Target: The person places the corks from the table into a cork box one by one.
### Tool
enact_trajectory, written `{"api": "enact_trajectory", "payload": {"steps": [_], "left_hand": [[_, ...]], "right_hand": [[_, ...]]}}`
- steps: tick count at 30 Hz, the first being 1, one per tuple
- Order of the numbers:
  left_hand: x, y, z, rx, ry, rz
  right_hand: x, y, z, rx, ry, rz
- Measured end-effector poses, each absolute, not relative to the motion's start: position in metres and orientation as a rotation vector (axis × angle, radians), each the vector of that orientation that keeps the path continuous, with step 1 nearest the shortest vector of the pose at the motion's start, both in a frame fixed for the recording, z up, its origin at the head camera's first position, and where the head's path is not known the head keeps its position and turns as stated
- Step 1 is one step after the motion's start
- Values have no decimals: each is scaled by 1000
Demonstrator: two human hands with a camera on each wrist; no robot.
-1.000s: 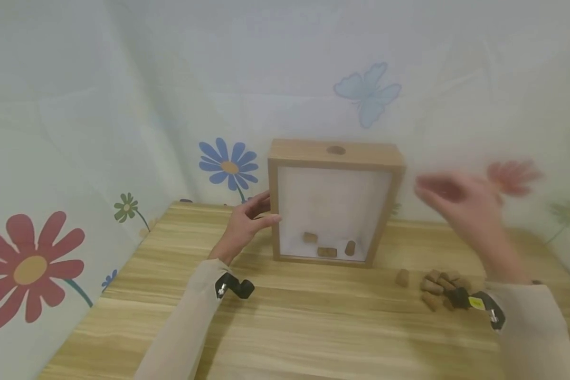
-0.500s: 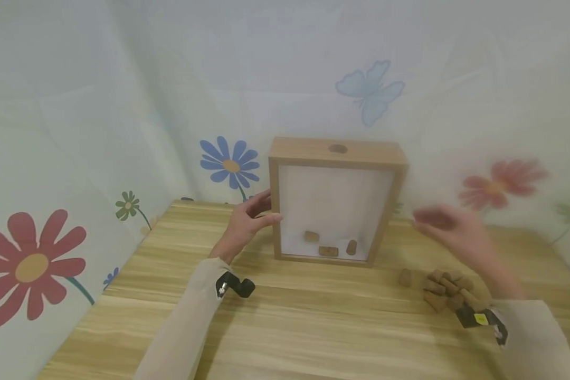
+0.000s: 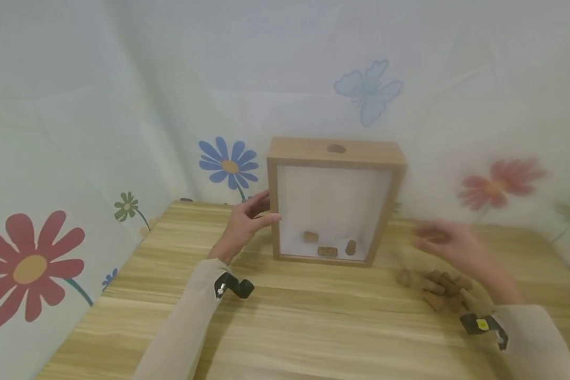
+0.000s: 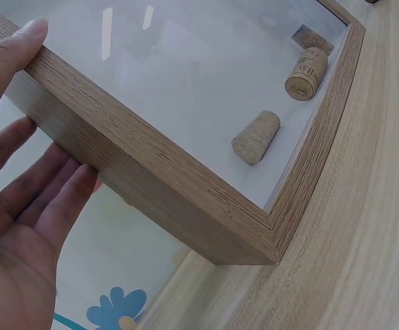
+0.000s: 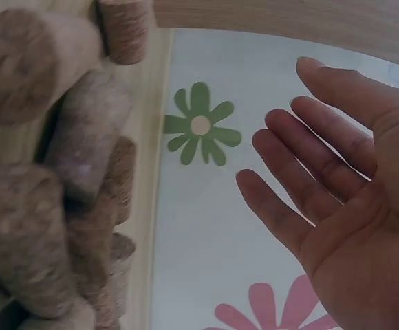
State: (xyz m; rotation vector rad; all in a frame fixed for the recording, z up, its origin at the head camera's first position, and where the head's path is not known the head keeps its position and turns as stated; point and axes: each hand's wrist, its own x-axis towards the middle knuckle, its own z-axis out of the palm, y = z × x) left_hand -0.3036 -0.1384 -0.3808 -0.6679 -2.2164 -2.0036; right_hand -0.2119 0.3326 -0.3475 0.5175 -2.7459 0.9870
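Box (image 3: 334,163) of wood with a clear front, upright on a wooden table (image 3: 285,332), with a round hole (image 3: 336,149) in its top. Three corks (image 3: 327,252) lie inside at the bottom. The left hand (image 3: 241,224) grips the box's left edge, thumb on the front, fingertips behind it. The right hand (image 3: 448,245), blurred from above but seemingly bare-palmed with fingers loosely spread, hovers by a cork pile (image 3: 437,285) right of the box. Flowers decorate the backdrop (image 3: 285,68).
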Motion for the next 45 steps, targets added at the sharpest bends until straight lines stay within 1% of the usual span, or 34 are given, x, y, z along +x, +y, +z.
{"api": "enact_trajectory", "payload": {"steps": [8,20,31,40,45], "left_hand": [[-304,-140,-380,-666,-2237,-1986],[-304,-142,-379,-688,-2231,-1976],[-306,-141,-380,-692,-2231,-1979],[-304,-141,-379,-681,-2236,-1982],[-304,-141,-379,-684,-2230,-1989]], "right_hand": [[-210,333,-358,586,-2775,970],[-215,328,-371,783,-2863,951],[-216,323,-378,851,-2909,922],[-214,318,-376,830,-2967,951],[-213,314,-376,842,-2961,894]]}}
